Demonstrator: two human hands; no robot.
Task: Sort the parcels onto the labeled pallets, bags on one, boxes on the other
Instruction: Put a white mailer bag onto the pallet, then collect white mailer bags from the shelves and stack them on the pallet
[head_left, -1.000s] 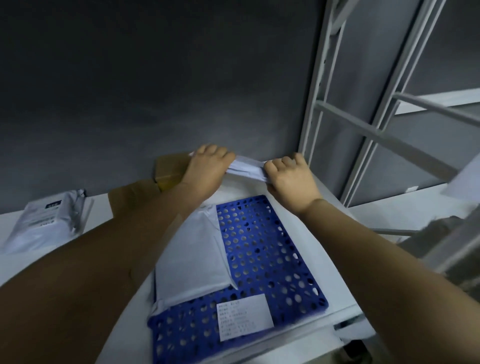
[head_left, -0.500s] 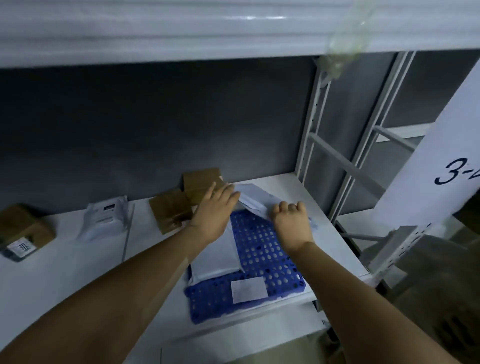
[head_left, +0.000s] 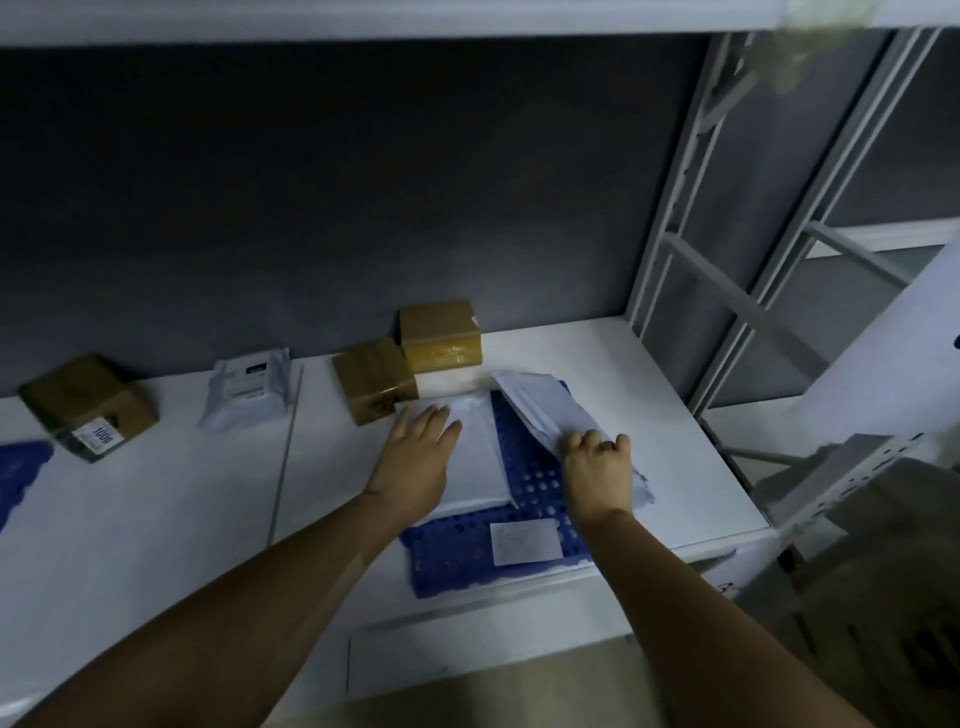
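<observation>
A blue perforated pallet (head_left: 524, 483) with a white label (head_left: 524, 542) lies on the white shelf. A flat white bag (head_left: 475, 462) rests on its left half, and my left hand (head_left: 418, 457) lies flat and open on that bag. My right hand (head_left: 597, 467) is closed on the near end of a second white bag (head_left: 535, 405), which slants across the pallet's right half. Two brown boxes (head_left: 374, 379) (head_left: 439, 332) stand just behind the pallet. Farther left lie a white bag (head_left: 247, 389) and a brown box (head_left: 88, 405) with a barcode label.
A corner of another blue pallet (head_left: 21, 467) shows at the left edge. Grey rack uprights (head_left: 675, 208) rise at the right of the shelf. An upper shelf (head_left: 363, 21) hangs overhead. A white sign (head_left: 883, 364) and a brown carton (head_left: 883, 597) stand at the right.
The view has pulled back from the shelf. Both hands drew the second bag toward me onto the pallet; my left hand let go of it and now lies flat on the first bag.
</observation>
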